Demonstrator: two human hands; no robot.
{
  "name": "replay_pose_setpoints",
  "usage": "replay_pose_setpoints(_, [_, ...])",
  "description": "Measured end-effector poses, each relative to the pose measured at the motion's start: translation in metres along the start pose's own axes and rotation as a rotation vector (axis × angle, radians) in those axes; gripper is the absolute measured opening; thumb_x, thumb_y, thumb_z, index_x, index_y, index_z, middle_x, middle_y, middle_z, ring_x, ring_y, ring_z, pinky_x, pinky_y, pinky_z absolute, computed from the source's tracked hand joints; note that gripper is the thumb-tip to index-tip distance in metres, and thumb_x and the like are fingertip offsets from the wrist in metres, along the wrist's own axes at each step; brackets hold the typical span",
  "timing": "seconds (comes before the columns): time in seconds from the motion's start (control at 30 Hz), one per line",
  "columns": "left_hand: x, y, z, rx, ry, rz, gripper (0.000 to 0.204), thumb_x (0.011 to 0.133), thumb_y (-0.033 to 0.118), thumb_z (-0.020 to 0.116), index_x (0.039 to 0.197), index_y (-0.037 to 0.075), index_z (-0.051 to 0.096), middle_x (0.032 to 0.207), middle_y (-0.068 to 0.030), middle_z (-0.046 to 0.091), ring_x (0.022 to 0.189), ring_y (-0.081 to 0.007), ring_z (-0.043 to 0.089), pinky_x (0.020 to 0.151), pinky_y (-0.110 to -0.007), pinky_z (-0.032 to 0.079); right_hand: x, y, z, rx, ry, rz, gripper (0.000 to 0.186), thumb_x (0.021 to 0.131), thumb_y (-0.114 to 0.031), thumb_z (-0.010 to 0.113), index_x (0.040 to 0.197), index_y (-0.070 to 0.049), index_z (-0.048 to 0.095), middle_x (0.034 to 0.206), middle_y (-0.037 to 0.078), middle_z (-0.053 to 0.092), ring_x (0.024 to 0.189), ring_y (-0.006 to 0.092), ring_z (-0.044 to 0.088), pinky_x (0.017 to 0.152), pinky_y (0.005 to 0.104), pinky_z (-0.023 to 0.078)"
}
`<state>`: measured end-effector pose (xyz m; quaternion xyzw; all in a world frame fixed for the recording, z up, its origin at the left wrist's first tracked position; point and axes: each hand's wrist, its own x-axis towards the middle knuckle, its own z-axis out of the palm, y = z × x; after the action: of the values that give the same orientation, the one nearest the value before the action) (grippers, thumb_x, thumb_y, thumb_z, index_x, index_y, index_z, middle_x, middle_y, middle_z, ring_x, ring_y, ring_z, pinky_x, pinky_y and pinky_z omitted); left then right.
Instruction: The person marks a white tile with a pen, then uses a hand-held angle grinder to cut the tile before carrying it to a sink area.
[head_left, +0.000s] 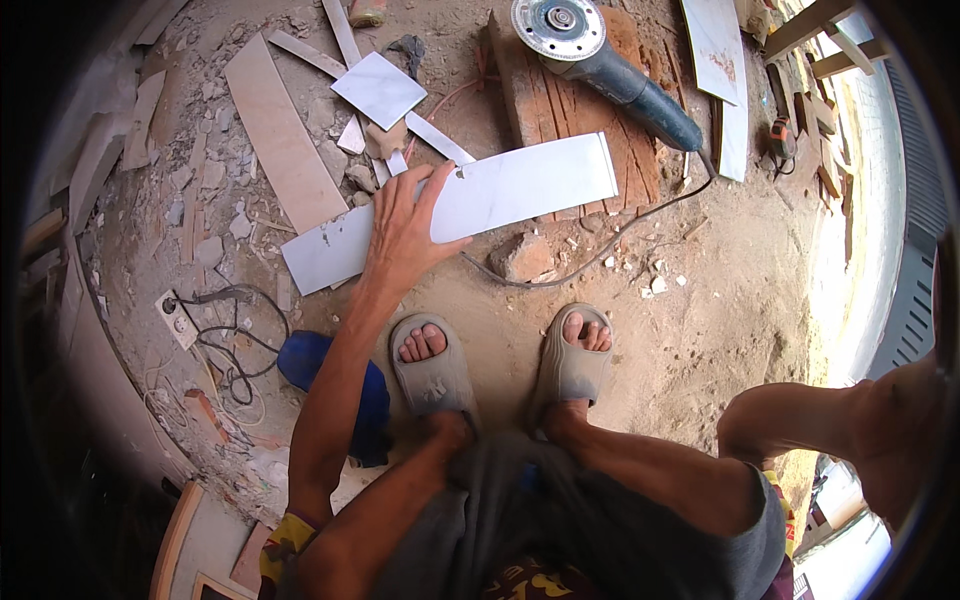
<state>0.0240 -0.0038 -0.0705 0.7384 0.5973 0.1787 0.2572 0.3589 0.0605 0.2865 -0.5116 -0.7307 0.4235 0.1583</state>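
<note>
My left hand reaches across a long white tile strip, thumb at its near edge and fingers at its far edge, gripping it. The strip slants up to the right, and its right end lies over a grooved reddish-brown wooden block. On that block rests a dark angle grinder with a round metal disc, its cord curving down around the block. My right arm is bent at the right edge, very near the camera. The fingers of my right hand cannot be made out.
A beige tile strip and a small white tile lie beyond my left hand. Rubble covers the left ground around a socket block with tangled cables. A blue object sits beside my left foot. A tape measure lies far right, near white tiles.
</note>
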Motion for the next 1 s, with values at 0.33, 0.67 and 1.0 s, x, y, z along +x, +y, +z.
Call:
replay_pose_setpoints(0.33, [0.005,0.016,-0.013,-0.015,0.031,-0.065,0.105,0.068,0.018,0.103,0.162,0.013,0.057,0.151,-0.0142,0.056,0.139,-0.0390,0.054,0.119,-0.053,0.044,0.084,0.113,0.001,-0.042,0.500,-0.416,0.089,0.087,-0.060,0.087,0.151,-0.003,0.061,0.137,0.021,0.071,0.135,0.0376,0.066,0.113,0.0543,0.058])
replay_pose_setpoints(0.67, [0.020,0.037,-0.064,-0.017,0.218,-0.152,0.108,0.066,0.011,0.103,0.164,0.012,0.057,0.151,-0.0155,0.057,0.140,-0.0357,0.058,0.115,-0.052,0.052,0.138,0.308,0.107,-0.620,0.306,-0.096,0.071,0.096,-0.051,0.086,0.145,-0.009,0.059,0.132,0.017,0.075,0.108,0.0330,0.079,0.082,0.0452,0.068])
replay_pose_setpoints(1.0, [0.117,0.044,-0.035,0.052,0.121,0.062,0.108,0.069,0.029,0.105,0.164,0.014,0.057,0.151,-0.0146,0.057,0.141,-0.0380,0.054,0.121,-0.053,0.047,0.008,0.295,0.069,0.237,0.554,0.498,0.078,0.087,-0.051,0.097,0.133,0.004,0.069,0.092,0.010,0.077,0.079,0.0160,0.074,0.070,0.0327,0.060])
